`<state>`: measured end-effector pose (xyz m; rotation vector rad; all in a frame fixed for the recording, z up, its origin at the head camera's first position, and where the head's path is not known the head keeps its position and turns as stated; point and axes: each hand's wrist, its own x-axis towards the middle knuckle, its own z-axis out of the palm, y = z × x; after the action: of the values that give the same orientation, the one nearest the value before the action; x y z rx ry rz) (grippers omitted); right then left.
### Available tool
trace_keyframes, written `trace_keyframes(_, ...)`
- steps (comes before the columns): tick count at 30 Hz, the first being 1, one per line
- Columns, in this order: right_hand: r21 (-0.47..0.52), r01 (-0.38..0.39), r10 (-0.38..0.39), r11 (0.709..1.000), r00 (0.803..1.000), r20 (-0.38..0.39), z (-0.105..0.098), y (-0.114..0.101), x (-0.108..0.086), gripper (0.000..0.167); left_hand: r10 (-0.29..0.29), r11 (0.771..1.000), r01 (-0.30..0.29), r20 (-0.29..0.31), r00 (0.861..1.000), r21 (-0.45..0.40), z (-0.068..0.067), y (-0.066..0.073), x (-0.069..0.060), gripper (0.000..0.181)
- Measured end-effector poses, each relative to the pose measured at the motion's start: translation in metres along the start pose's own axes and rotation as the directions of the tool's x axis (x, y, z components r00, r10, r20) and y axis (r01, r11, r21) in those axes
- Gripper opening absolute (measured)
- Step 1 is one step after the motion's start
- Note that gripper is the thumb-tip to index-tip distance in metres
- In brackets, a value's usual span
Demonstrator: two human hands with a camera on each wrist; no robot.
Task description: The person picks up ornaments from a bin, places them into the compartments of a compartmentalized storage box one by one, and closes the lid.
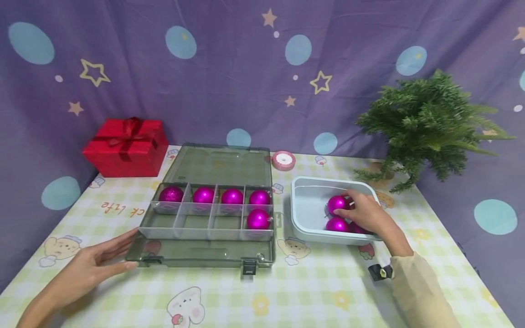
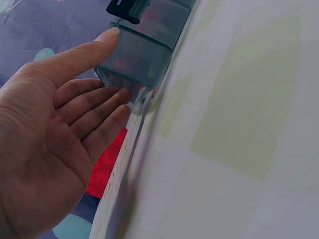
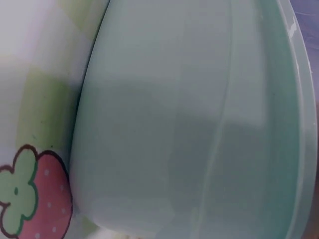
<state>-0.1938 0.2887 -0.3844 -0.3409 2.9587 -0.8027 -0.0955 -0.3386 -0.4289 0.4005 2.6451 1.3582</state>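
While pinching a shiny magenta ball (image 1: 337, 204) with right hand (image 1: 366, 213) in pale-blue plastic tub (image 1: 308, 207), touches with straight-fingered left hand (image 1: 88, 269) a smoky translucent compartment case (image 1: 193, 253) leftward, between hands.

Above your right hand (image 1: 367, 212), at the pale blue tub (image 1: 305, 209), is open air; low down, tub walls bar sideways passage. Leftward, past a narrow tablecloth strip (image 1: 284, 205), the compartment box (image 1: 205, 250) has three free nearer cells (image 1: 193, 222) between upright dividers (image 1: 212, 221) (your left hand (image 1: 90, 269) flanks its corner). Green branches (image 1: 426, 123) stand behind the tub, rightward.
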Motion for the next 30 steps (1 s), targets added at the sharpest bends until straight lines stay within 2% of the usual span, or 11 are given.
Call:
trace_keyframes(18,0.083,0.093,-0.093,0.992,0.996,-0.008,-0.008,-0.007,-0.002,0.056,-0.046,0.997,0.046,-0.001,0.999,-0.058,0.001,0.012,-0.001,0.070)
trace_keyframes(26,0.131,0.174,-0.167,0.976,0.984,-0.062,-0.011,-0.020,-0.001,0.051,-0.048,0.998,0.047,-0.018,0.999,-0.033,-0.001,0.015,-0.002,0.069)
trace_keyframes(30,0.144,0.185,-0.175,0.972,0.981,-0.084,-0.012,-0.027,0.001,0.049,-0.078,0.996,0.078,-0.011,0.997,-0.052,-0.001,0.016,-0.002,0.071)
